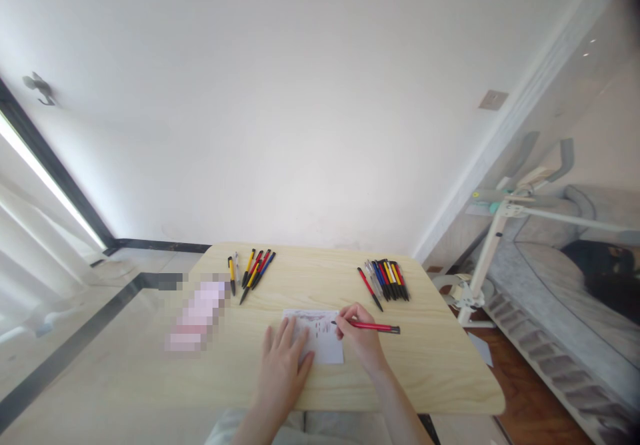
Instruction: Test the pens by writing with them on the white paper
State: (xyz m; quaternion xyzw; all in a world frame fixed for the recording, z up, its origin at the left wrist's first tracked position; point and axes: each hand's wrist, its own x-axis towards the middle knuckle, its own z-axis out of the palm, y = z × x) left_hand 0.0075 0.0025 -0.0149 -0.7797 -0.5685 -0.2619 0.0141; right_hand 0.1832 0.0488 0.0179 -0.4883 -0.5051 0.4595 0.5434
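Note:
A red pen (373, 326) with a dark end is gripped in my right hand (363, 340), its tip at the right part of a white sheet of paper (327, 352). Dark scribbles run along the paper's upper edge, and small reddish marks sit below them. My left hand (284, 358) lies flat with fingers spread, covering the sheet's left side. Right of centre, beyond my right hand, a row of several pens (390, 280) in mixed colours lies side by side. One red pen (370, 290) slants at that row's left end.
Several more pens (255, 268), mostly yellow, red and blue, lie loosely at the table's back left. The wooden table (320, 272) stands against a white wall (300, 98). A blurred-out pinkish patch (200, 312) covers its left edge. White exercise equipment (487, 258) and a grey sofa (545, 252) are at right.

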